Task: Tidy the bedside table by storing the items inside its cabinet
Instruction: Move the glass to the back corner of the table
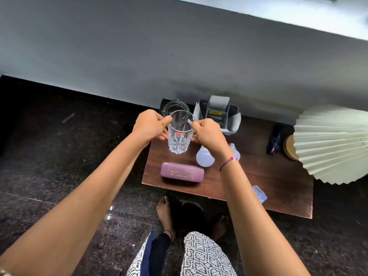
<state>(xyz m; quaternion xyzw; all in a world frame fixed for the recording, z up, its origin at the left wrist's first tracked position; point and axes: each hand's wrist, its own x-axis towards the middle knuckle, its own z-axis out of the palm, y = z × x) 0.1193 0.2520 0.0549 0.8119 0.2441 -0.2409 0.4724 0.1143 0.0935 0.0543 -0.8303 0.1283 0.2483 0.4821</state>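
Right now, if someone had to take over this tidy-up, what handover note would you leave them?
Left hand: grip on the tumbler near its rim.
Right hand: grip on the tumbler's other side.
On the bedside table: second glass behind the tumbler, grey organiser, large bulb, smaller bulb, pink case, blue tool, small packet at the front edge, lamp.
Done: nothing visibly stored; the cabinet is out of view.
Left: store the tumbler, then the other loose items.
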